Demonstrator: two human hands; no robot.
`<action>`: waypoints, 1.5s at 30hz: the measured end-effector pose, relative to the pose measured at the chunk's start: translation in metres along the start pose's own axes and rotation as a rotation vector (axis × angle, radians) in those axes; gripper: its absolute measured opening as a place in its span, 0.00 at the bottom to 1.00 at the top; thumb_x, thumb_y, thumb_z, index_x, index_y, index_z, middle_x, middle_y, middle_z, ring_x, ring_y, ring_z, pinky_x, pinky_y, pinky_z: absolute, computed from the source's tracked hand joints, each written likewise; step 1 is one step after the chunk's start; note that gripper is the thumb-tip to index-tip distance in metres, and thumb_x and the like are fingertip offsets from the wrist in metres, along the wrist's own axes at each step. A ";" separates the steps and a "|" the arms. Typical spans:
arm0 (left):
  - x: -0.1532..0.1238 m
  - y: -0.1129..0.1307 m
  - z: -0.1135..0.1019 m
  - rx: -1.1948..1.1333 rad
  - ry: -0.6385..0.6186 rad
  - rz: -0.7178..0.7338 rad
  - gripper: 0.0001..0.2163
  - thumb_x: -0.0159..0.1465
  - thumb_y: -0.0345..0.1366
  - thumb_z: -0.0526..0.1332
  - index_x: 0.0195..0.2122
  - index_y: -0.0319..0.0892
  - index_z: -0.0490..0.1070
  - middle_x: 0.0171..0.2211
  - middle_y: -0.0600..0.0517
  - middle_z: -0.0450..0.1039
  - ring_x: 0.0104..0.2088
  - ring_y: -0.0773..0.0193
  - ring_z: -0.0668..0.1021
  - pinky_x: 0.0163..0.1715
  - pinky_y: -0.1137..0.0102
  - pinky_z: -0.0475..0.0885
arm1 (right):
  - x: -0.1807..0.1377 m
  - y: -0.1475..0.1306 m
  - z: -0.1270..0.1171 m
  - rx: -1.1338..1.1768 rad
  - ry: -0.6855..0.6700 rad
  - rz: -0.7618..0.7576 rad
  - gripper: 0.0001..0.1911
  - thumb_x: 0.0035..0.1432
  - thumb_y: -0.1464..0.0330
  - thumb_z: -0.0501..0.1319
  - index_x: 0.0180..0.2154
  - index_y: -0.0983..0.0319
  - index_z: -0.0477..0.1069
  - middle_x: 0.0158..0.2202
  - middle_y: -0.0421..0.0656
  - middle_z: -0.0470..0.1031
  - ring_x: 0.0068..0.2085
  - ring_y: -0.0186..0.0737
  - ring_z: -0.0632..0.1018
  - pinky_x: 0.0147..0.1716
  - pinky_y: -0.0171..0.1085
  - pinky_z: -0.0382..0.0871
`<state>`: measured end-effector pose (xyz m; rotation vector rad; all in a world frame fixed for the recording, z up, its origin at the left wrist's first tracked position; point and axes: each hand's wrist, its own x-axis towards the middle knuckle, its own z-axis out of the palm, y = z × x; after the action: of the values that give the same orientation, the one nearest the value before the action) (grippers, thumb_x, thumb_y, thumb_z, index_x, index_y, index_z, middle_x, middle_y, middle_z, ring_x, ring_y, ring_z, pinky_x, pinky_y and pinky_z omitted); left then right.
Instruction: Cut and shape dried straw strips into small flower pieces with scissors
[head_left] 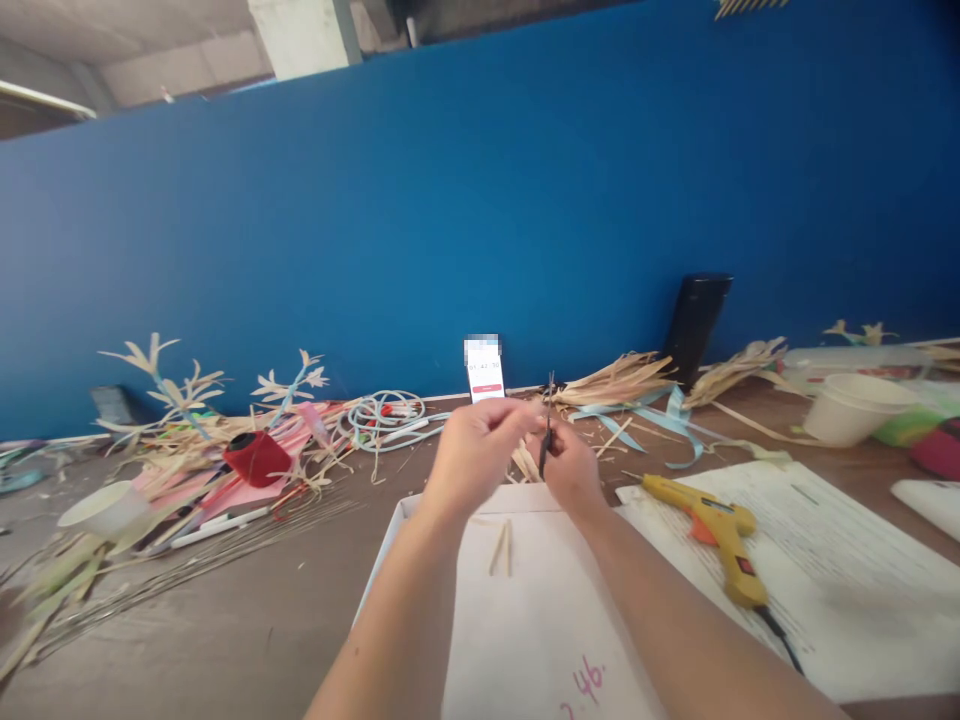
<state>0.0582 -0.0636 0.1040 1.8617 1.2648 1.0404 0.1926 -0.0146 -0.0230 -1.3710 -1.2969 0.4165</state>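
Observation:
My left hand (480, 440) and my right hand (571, 468) meet above the far end of a white sheet (525, 610). The right hand is closed round small dark scissors (547, 425), their blades pointing up. The left hand's fingers are pinched together close to the blades, on a thin pale straw strip that I can barely make out. Two short straw pieces (501, 548) lie on the sheet below the hands.
A yellow glue gun (716, 535) lies on printed paper at the right. A phone (484, 368) leans on the blue partition. Straw flowers (176, 390), a red spool (256, 456), coiled cable (382, 418), white cups (855, 405) and loose straw (622, 380) crowd the table's back.

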 end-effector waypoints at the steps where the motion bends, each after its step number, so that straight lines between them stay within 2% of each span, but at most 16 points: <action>1: 0.005 -0.011 -0.002 0.062 0.096 -0.025 0.19 0.59 0.49 0.53 0.38 0.40 0.74 0.29 0.51 0.74 0.25 0.69 0.70 0.25 0.74 0.62 | 0.000 0.000 0.001 0.030 -0.019 0.011 0.18 0.49 0.61 0.58 0.42 0.60 0.71 0.32 0.43 0.79 0.32 0.40 0.79 0.33 0.36 0.71; 3: 0.014 -0.038 -0.003 0.188 0.182 -0.078 0.16 0.58 0.46 0.54 0.35 0.40 0.75 0.26 0.52 0.73 0.25 0.68 0.70 0.26 0.74 0.62 | 0.001 0.000 0.002 0.091 -0.057 0.039 0.18 0.50 0.60 0.59 0.43 0.60 0.70 0.32 0.43 0.79 0.31 0.40 0.79 0.32 0.36 0.71; 6: 0.018 -0.075 -0.002 0.352 0.207 -0.142 0.13 0.59 0.43 0.53 0.34 0.43 0.74 0.26 0.53 0.73 0.26 0.67 0.71 0.27 0.73 0.61 | 0.001 0.000 0.004 0.113 -0.055 0.043 0.18 0.50 0.60 0.59 0.43 0.60 0.71 0.32 0.44 0.79 0.32 0.40 0.79 0.33 0.36 0.71; 8: 0.015 -0.091 -0.004 0.458 0.142 -0.188 0.12 0.59 0.41 0.53 0.33 0.44 0.74 0.27 0.53 0.74 0.28 0.66 0.72 0.27 0.73 0.61 | 0.001 -0.001 0.003 0.111 -0.040 0.031 0.17 0.50 0.61 0.59 0.42 0.60 0.71 0.31 0.44 0.79 0.32 0.40 0.79 0.34 0.36 0.70; 10: 0.010 -0.099 -0.008 0.546 -0.011 -0.225 0.09 0.56 0.39 0.56 0.30 0.45 0.75 0.28 0.53 0.74 0.30 0.65 0.73 0.28 0.73 0.62 | 0.001 -0.002 0.002 0.116 -0.042 0.030 0.16 0.50 0.61 0.59 0.41 0.60 0.71 0.31 0.44 0.79 0.32 0.41 0.79 0.34 0.36 0.70; 13: 0.001 -0.099 -0.016 0.611 -0.192 -0.198 0.07 0.54 0.34 0.57 0.29 0.46 0.76 0.31 0.53 0.75 0.32 0.65 0.74 0.29 0.74 0.63 | 0.002 -0.003 0.002 0.128 -0.067 0.045 0.17 0.50 0.61 0.59 0.42 0.60 0.71 0.33 0.46 0.79 0.32 0.41 0.79 0.34 0.37 0.71; 16: -0.004 -0.090 -0.022 0.597 -0.181 -0.066 0.10 0.54 0.32 0.56 0.31 0.46 0.77 0.36 0.53 0.74 0.34 0.67 0.74 0.33 0.75 0.65 | 0.002 -0.004 0.002 0.119 -0.071 0.059 0.18 0.50 0.60 0.59 0.42 0.61 0.71 0.32 0.47 0.79 0.31 0.43 0.79 0.33 0.38 0.71; 18: -0.005 -0.084 -0.023 0.575 -0.212 -0.029 0.10 0.54 0.32 0.56 0.30 0.46 0.77 0.36 0.53 0.74 0.33 0.67 0.74 0.33 0.75 0.65 | 0.002 -0.004 0.002 0.112 -0.061 0.064 0.19 0.50 0.60 0.59 0.43 0.62 0.71 0.31 0.47 0.79 0.31 0.43 0.79 0.33 0.38 0.71; 22: -0.006 -0.081 -0.019 0.678 -0.419 -0.170 0.10 0.49 0.30 0.57 0.27 0.46 0.77 0.29 0.53 0.75 0.27 0.66 0.74 0.28 0.73 0.65 | 0.001 -0.004 0.002 0.096 -0.053 0.073 0.19 0.49 0.60 0.60 0.43 0.61 0.71 0.31 0.46 0.79 0.30 0.43 0.79 0.32 0.38 0.70; 24: -0.006 -0.082 -0.016 0.745 -0.467 -0.236 0.09 0.47 0.30 0.58 0.27 0.46 0.77 0.27 0.52 0.76 0.24 0.65 0.74 0.27 0.72 0.65 | 0.001 -0.004 0.001 0.086 -0.051 0.068 0.18 0.49 0.60 0.60 0.42 0.61 0.72 0.31 0.46 0.79 0.30 0.42 0.79 0.33 0.38 0.70; 31: -0.006 -0.081 -0.010 0.810 -0.466 -0.264 0.09 0.45 0.29 0.60 0.27 0.44 0.77 0.27 0.49 0.77 0.26 0.61 0.75 0.29 0.71 0.67 | 0.001 -0.005 0.000 0.109 -0.063 0.078 0.19 0.49 0.60 0.60 0.43 0.62 0.72 0.33 0.48 0.79 0.32 0.43 0.79 0.33 0.38 0.70; 39: -0.008 -0.080 -0.010 0.799 -0.483 -0.255 0.09 0.44 0.26 0.58 0.24 0.42 0.75 0.24 0.49 0.76 0.24 0.62 0.75 0.27 0.71 0.66 | 0.001 -0.005 0.000 0.074 -0.061 0.073 0.19 0.49 0.60 0.60 0.42 0.61 0.72 0.32 0.46 0.79 0.30 0.42 0.79 0.32 0.37 0.70; 45: -0.011 -0.087 -0.023 0.633 -0.477 -0.246 0.07 0.46 0.29 0.57 0.25 0.43 0.73 0.26 0.53 0.75 0.23 0.66 0.73 0.21 0.74 0.62 | 0.001 -0.005 0.000 0.058 -0.046 0.063 0.18 0.49 0.60 0.60 0.41 0.61 0.72 0.31 0.45 0.79 0.30 0.42 0.78 0.33 0.37 0.69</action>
<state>-0.0015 -0.0439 0.0390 2.1481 1.5699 0.0313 0.1908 -0.0150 -0.0184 -1.3633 -1.2718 0.5272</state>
